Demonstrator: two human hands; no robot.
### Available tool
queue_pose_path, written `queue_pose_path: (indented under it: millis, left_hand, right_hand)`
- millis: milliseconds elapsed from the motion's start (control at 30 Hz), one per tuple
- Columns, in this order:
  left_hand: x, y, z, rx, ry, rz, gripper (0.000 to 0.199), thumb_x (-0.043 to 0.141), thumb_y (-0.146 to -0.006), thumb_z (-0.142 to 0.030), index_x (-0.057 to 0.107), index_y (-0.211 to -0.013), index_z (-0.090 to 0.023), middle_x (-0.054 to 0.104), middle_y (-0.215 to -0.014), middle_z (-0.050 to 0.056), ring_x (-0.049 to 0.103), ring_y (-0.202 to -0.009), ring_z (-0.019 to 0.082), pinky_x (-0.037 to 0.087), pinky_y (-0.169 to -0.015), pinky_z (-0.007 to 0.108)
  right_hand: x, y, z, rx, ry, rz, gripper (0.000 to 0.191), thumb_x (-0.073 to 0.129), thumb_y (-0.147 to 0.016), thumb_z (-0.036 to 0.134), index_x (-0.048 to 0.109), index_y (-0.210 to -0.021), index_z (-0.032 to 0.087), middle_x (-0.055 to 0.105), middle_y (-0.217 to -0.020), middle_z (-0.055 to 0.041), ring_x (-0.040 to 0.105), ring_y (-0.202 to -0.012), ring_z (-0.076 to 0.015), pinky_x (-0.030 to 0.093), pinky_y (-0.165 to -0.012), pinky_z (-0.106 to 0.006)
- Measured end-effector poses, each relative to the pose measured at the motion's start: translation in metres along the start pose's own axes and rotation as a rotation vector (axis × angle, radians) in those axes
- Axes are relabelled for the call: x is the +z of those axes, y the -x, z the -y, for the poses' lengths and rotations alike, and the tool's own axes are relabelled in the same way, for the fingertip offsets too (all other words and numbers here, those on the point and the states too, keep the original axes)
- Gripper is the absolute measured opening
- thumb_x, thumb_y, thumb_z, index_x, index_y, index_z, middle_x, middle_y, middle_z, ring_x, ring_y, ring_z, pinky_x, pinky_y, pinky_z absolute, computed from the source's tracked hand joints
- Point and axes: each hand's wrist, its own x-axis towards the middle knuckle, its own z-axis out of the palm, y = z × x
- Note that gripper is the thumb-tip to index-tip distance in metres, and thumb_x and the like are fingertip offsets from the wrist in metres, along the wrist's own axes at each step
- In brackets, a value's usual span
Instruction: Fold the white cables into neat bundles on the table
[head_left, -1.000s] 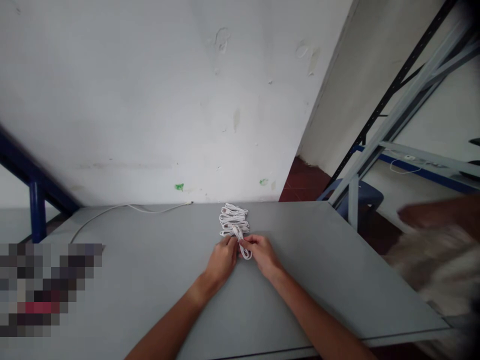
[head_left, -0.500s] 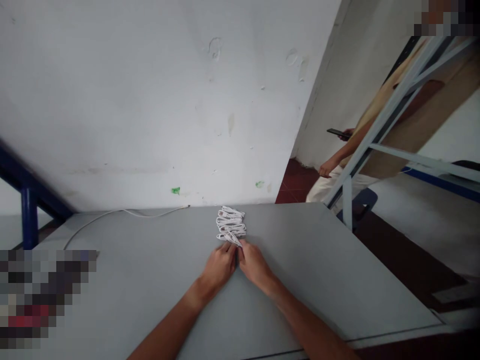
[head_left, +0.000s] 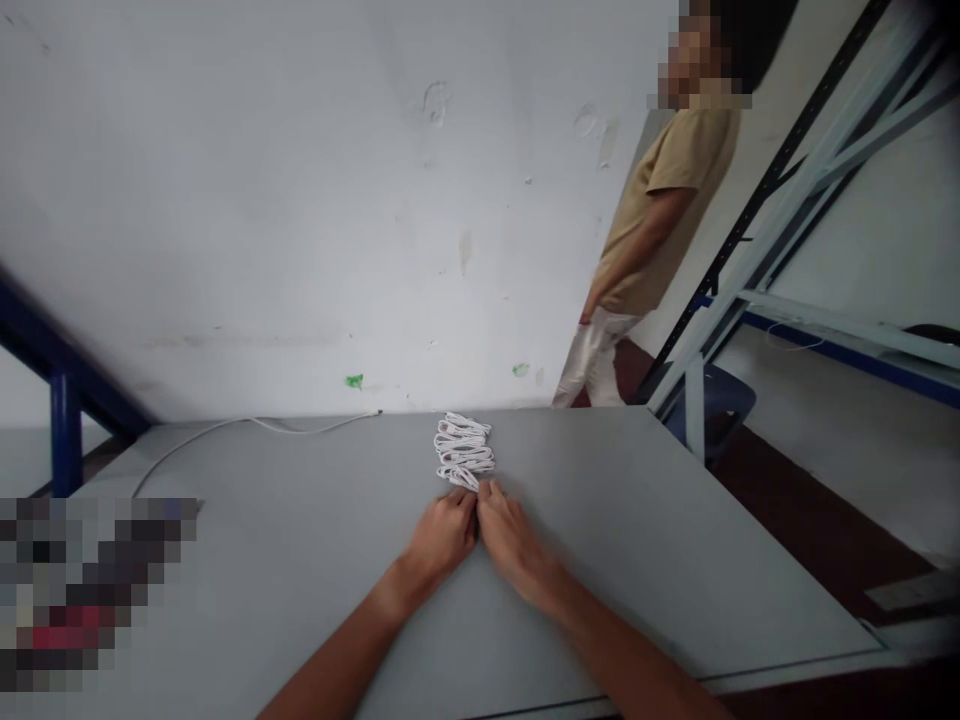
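Note:
Several white cables (head_left: pixel 465 437), each wound into a small flat bundle, lie in a row near the back of the grey table. Both my hands meet at the near end of this row, fingers closed. The nearest cable bundle (head_left: pixel 457 477) slants down to the right into my fingertips. My left hand (head_left: pixel 448 527) pinches at its lower edge, while my right hand (head_left: pixel 506 525) grips its right end. What lies between the two hands is hidden by the fingers.
A loose white cable (head_left: pixel 225 425) curves along the table's (head_left: pixel 337 600) back left edge below the white wall. Blue metal framing (head_left: pixel 66 430) stands at left, a pale metal frame (head_left: pixel 694 400) at right. Beyond the right back corner is a person (head_left: pixel 667 220) in a tan shirt.
The person at the back right has moved left, out from behind the metal frame. My right fingers have shifted slightly over the near cable bundle; my left hand stays nearly in place.

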Motion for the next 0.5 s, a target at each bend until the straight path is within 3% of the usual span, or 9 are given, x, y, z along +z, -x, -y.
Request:
queue_pose_path:
  millis: [167, 333, 500]
  left_hand:
    - [-0.0015, -0.0017, 0.0002, -0.020, 0.086, -0.027, 0.025, 0.043, -0.091, -0.011, 0.066, -0.084, -0.019, 0.071, -0.087, 0.009, 0.066, -0.076, 0.020, 0.048, -0.072, 0.030]
    - [-0.0054, -0.0055, -0.0027, -0.075, 0.100, -0.018, 0.030, 0.036, -0.101, -0.022, 0.064, -0.089, -0.018, 0.071, -0.088, 0.012, 0.066, -0.075, 0.022, 0.047, -0.072, 0.032]
    - [-0.0048, -0.0064, -0.0021, -0.141, 0.118, 0.018, 0.021, 0.041, -0.095, -0.016, 0.063, -0.093, -0.015, 0.071, -0.087, 0.015, 0.066, -0.074, 0.025, 0.045, -0.071, 0.034]
  right_hand:
    - [-0.0013, -0.0028, 0.0012, -0.020, 0.177, 0.033, 0.032, 0.043, -0.089, -0.001, 0.071, -0.095, 0.014, 0.074, -0.097, -0.0132, 0.067, -0.075, -0.0221, 0.040, -0.066, -0.030]
    - [-0.0073, -0.0039, 0.0004, -0.116, 0.224, 0.129, 0.030, 0.049, -0.084, 0.000, 0.068, -0.104, 0.012, 0.074, -0.109, -0.0158, 0.069, -0.092, -0.0246, 0.043, -0.076, -0.030]
    - [-0.0063, -0.0050, 0.0032, -0.123, 0.218, 0.148, 0.029, 0.048, -0.087, 0.005, 0.064, -0.110, 0.015, 0.073, -0.112, -0.0124, 0.069, -0.095, -0.0221, 0.044, -0.080, -0.028]
